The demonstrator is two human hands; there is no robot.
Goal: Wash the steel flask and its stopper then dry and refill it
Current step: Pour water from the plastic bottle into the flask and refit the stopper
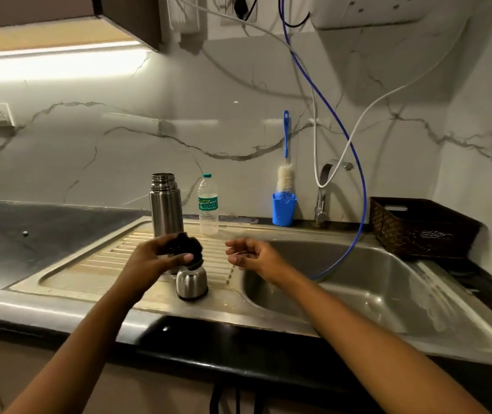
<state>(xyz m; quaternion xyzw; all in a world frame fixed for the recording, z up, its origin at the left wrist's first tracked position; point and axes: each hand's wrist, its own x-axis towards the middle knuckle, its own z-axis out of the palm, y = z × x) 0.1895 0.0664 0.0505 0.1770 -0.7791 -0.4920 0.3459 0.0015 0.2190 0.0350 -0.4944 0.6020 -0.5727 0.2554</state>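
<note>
The steel flask [165,206] stands open and upright at the back of the sink's ribbed drainboard [113,258]. Its steel cap [191,283] sits upside down on the drainboard nearer to me. My left hand [155,259] grips the dark stopper [185,248] just above the cap and in front of the flask. Over the left edge of the sink basin [343,282] my right hand [252,253] hovers with loosely curled fingers and holds nothing. A clear plastic water bottle [208,204] with a green label stands right of the flask.
A bottle brush [285,174] stands in a blue holder [283,209] by the wall. The tap [324,192] rises behind the basin, with a blue hose [355,204] hanging into it. A dark woven basket [418,228] sits at the right. Dark counter [44,225] extends left.
</note>
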